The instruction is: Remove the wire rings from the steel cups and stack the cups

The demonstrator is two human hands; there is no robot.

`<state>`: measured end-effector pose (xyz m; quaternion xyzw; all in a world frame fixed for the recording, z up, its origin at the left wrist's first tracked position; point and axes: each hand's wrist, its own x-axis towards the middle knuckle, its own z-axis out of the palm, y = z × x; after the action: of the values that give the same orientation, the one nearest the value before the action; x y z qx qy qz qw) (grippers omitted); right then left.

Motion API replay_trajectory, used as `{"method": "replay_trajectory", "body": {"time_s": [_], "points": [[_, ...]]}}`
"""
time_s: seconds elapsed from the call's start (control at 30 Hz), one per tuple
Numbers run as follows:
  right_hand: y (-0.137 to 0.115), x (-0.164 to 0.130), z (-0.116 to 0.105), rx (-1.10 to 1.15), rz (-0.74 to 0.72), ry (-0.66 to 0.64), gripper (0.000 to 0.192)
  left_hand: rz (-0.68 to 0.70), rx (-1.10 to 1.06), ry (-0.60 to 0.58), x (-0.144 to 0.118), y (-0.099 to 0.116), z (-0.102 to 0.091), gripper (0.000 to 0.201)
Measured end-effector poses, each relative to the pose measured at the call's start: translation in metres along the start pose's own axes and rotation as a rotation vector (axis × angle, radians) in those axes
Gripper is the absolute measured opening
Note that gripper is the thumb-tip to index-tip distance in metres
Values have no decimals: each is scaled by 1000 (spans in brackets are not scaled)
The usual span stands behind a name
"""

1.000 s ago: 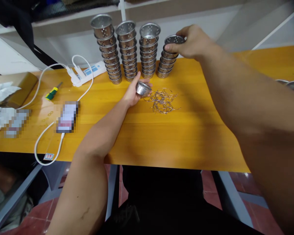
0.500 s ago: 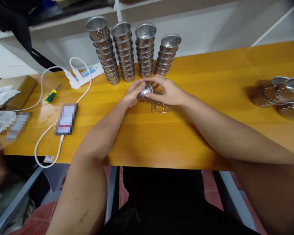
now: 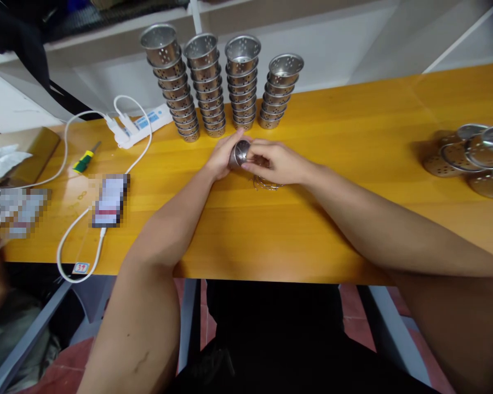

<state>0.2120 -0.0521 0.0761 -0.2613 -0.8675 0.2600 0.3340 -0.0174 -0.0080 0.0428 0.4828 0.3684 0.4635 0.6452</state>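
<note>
A small perforated metal cup point(image 3: 240, 155) is tilted on its side in my left hand point(image 3: 222, 157), whose fingers are wrapped round it. At the cup's right end, my right hand point(image 3: 273, 160) has its thumb and fingers pinched together; whatever lies between the fingertips is too small to make out. A loose tangle of thin metal wire point(image 3: 266, 185) rests on the table just below my right hand, partly covered by it.
Stacks of perforated cups point(image 3: 205, 82) stand along the back of the yellow table point(image 3: 279, 235). More cups point(image 3: 472, 156) lie at the right. Leftward are a power strip point(image 3: 142, 126), a green-yellow screwdriver point(image 3: 84, 159) and a phone point(image 3: 110, 200) on a white cable. A person sits at far left.
My right hand's fingers, spread round the cup before, are now pinched at its right end. The cup has turned a little in my left hand, which keeps hold of it.
</note>
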Motion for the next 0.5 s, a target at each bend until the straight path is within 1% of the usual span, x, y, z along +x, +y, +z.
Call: {"method": "replay_trajectory", "body": {"time_s": [0.1, 0.2, 0.33, 0.4, 0.5], "points": [[0, 2, 0, 85, 29, 49, 74, 23, 16, -24, -3, 0, 5, 56], [-2, 4, 5, 144, 102, 64, 90, 31, 7, 13, -7, 4, 11, 56], [-8, 7, 8, 282, 215, 26, 96, 35, 40, 73, -12, 13, 17, 55], [-11, 9, 5, 353, 224, 18, 97, 58, 53, 81, -12, 15, 19, 56], [-12, 13, 2, 404, 240, 47, 99, 85, 50, 92, -8, 13, 20, 61]]}}
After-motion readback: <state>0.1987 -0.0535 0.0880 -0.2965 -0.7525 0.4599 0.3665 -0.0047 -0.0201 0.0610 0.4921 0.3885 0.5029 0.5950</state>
